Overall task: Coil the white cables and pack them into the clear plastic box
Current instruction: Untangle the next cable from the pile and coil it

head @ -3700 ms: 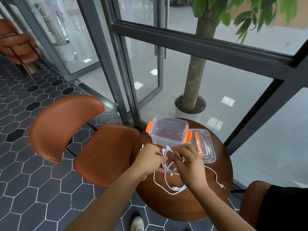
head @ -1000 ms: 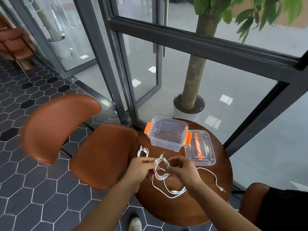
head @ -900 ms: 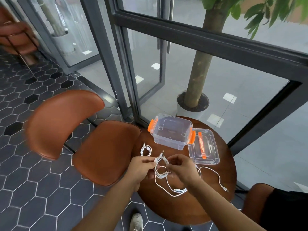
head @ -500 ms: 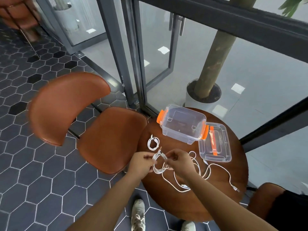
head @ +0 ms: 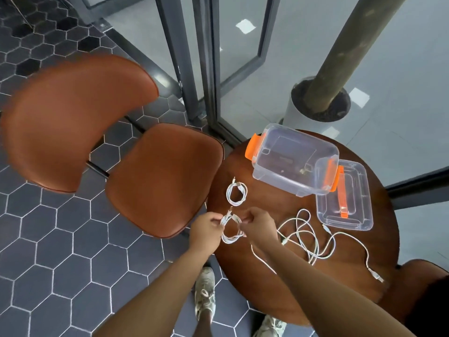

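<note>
A small coil of white cable (head: pixel 230 229) hangs between my two hands over the table's left edge. My left hand (head: pixel 206 229) pinches its left side and my right hand (head: pixel 258 226) pinches its right side. A second coiled white cable (head: pixel 236 193) lies on the round wooden table (head: pixel 267 276) just beyond my hands. Loose white cables (head: pixel 313 239) sprawl to the right of my right hand. The clear plastic box (head: pixel 295 159) with orange latches stands open at the table's far side, and I see no cable in it.
The box's clear lid (head: pixel 345 198) with an orange handle lies right of the box. A brown chair (head: pixel 155 176) stands left of the table, and another brown seat (head: pixel 422 283) at the lower right. A potted tree trunk (head: pixel 340 64) is behind glass. My shoes (head: pixel 205 295) show below.
The camera has tilted down and closer. The cable between my hands has been gathered into a tighter coil, lifted clear of the loose cables, which now lie apart to the right.
</note>
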A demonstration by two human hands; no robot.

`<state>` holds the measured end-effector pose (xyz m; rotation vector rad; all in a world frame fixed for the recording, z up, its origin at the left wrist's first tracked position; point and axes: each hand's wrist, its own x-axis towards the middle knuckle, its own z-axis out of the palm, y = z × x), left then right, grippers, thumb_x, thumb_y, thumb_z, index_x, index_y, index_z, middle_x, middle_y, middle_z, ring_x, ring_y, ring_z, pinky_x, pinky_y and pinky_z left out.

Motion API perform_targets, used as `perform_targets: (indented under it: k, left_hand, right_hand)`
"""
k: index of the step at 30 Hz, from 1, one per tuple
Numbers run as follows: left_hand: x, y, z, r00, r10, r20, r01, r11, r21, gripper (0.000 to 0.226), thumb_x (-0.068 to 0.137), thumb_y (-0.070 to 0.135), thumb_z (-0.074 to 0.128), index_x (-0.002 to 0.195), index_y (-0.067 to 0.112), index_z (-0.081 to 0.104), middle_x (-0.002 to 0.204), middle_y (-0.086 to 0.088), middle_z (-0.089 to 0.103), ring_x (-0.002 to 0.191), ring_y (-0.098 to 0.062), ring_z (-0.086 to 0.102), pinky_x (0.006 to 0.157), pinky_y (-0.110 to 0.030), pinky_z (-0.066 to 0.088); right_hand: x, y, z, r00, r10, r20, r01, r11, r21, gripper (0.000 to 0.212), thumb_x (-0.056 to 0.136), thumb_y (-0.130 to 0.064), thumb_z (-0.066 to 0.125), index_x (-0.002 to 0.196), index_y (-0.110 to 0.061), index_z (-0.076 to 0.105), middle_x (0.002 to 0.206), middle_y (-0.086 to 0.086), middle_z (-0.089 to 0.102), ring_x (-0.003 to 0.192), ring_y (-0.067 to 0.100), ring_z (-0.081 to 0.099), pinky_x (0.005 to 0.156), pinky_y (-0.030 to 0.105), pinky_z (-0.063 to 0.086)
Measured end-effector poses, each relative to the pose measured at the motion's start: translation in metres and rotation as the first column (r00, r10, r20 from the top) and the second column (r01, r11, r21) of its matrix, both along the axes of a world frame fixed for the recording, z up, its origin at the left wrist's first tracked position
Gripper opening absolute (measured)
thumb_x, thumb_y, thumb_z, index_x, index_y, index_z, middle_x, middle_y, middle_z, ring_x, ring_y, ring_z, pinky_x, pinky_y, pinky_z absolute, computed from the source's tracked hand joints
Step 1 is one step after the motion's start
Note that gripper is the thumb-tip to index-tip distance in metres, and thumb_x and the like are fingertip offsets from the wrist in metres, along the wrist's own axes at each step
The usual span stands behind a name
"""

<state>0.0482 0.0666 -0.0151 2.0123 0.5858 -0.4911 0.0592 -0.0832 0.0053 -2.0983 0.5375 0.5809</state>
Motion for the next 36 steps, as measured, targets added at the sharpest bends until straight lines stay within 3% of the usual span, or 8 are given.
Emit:
perform_targets:
  k: [2, 6, 15, 20, 23, 26, 32, 36]
  left_hand:
    - [0.008, 0.001, -0.01, 1.0, -0.019, 0.019, 0.018, 0.999, 0.033, 0.019, 0.084, 0.003, 0.066, 0.097, 0.014, 0.075, 0.073, 0.003, 0.069, 0.075, -0.027, 0.072, 0.073, -0.04, 0.06]
    - [0.017, 0.002, -0.028, 0.996, -0.09, 0.02, 0.087, 0.988, 0.128, 0.019, 0.086, 0.004, 0.067, 0.099, 0.014, 0.075, 0.083, 0.003, 0.072, 0.079, -0.014, 0.067, 0.07, -0.023, 0.048]
    - [0.021, -0.004, -0.05, 0.974, -0.225, -0.015, 0.219, 0.925, 0.311, 0.029, 0.088, 0.008, 0.063, 0.113, 0.018, 0.073, 0.105, -0.003, 0.073, 0.095, -0.021, 0.069, 0.08, -0.029, 0.051]
    - [0.026, -0.001, -0.053, 0.977, -0.21, -0.017, 0.205, 0.925, 0.32, 0.032, 0.09, 0.008, 0.062, 0.12, 0.016, 0.071, 0.107, -0.004, 0.071, 0.096, -0.018, 0.067, 0.075, -0.022, 0.045]
    - [0.028, 0.002, -0.047, 0.973, -0.23, -0.004, 0.218, 0.917, 0.334, 0.033, 0.091, 0.008, 0.061, 0.122, 0.016, 0.069, 0.11, -0.004, 0.068, 0.098, -0.019, 0.066, 0.08, -0.026, 0.048]
    - [0.027, 0.002, -0.041, 0.971, -0.239, 0.017, 0.218, 0.91, 0.352, 0.03, 0.092, 0.01, 0.06, 0.119, 0.017, 0.07, 0.108, -0.003, 0.068, 0.096, -0.02, 0.065, 0.079, -0.027, 0.046]
    - [0.012, -0.015, -0.023, 0.955, -0.295, 0.04, 0.261, 0.895, 0.361, 0.025, 0.091, 0.011, 0.059, 0.11, 0.02, 0.072, 0.105, -0.001, 0.067, 0.084, -0.013, 0.061, 0.072, -0.024, 0.043]
    - [-0.001, -0.041, -0.01, 0.939, -0.343, 0.038, 0.312, 0.892, 0.326, 0.024, 0.089, 0.012, 0.059, 0.107, 0.019, 0.074, 0.108, 0.0, 0.069, 0.097, -0.018, 0.066, 0.081, -0.027, 0.05]
  right_hand:
    - [0.009, 0.005, -0.015, 1.0, 0.004, -0.003, -0.004, 1.0, -0.02, 0.013, 0.077, -0.011, 0.072, 0.085, -0.021, 0.071, 0.082, -0.008, 0.072, 0.079, 0.013, 0.07, 0.075, 0.036, 0.06]
    - [0.018, 0.01, -0.04, 1.0, 0.003, -0.015, -0.004, 0.999, -0.052, 0.013, 0.078, -0.009, 0.07, 0.085, -0.02, 0.071, 0.084, -0.006, 0.072, 0.083, 0.016, 0.069, 0.077, 0.037, 0.059]
    - [0.018, 0.012, -0.065, 0.999, 0.04, -0.005, -0.04, 0.992, -0.117, 0.016, 0.081, -0.007, 0.067, 0.09, -0.019, 0.071, 0.09, -0.003, 0.072, 0.087, 0.018, 0.068, 0.078, 0.036, 0.057]
    - [0.021, 0.014, -0.067, 0.993, 0.118, -0.005, -0.118, 0.984, -0.134, 0.021, 0.084, -0.009, 0.063, 0.099, -0.02, 0.071, 0.1, -0.001, 0.07, 0.092, 0.02, 0.066, 0.08, 0.034, 0.055]
    - [0.021, 0.009, -0.063, 0.996, 0.094, -0.003, -0.094, 0.987, -0.128, 0.025, 0.084, -0.006, 0.057, 0.098, -0.022, 0.071, 0.099, -0.005, 0.07, 0.091, 0.017, 0.064, 0.075, 0.029, 0.051]
    - [0.019, 0.001, -0.053, 0.998, 0.062, 0.004, -0.061, 0.993, -0.104, 0.027, 0.083, -0.005, 0.055, 0.096, -0.023, 0.071, 0.09, -0.011, 0.067, 0.084, 0.012, 0.061, 0.065, 0.02, 0.044]
    - [-0.001, -0.026, -0.034, 0.999, 0.032, -0.016, -0.034, 0.995, -0.096, 0.018, 0.087, -0.013, 0.058, 0.095, -0.023, 0.07, 0.088, -0.011, 0.068, 0.086, 0.013, 0.065, 0.071, 0.024, 0.044]
    - [-0.026, -0.047, -0.021, 0.999, -0.026, -0.026, 0.023, 0.993, -0.119, 0.018, 0.086, -0.016, 0.056, 0.095, -0.022, 0.07, 0.086, -0.007, 0.07, 0.083, 0.017, 0.064, 0.071, 0.026, 0.045]
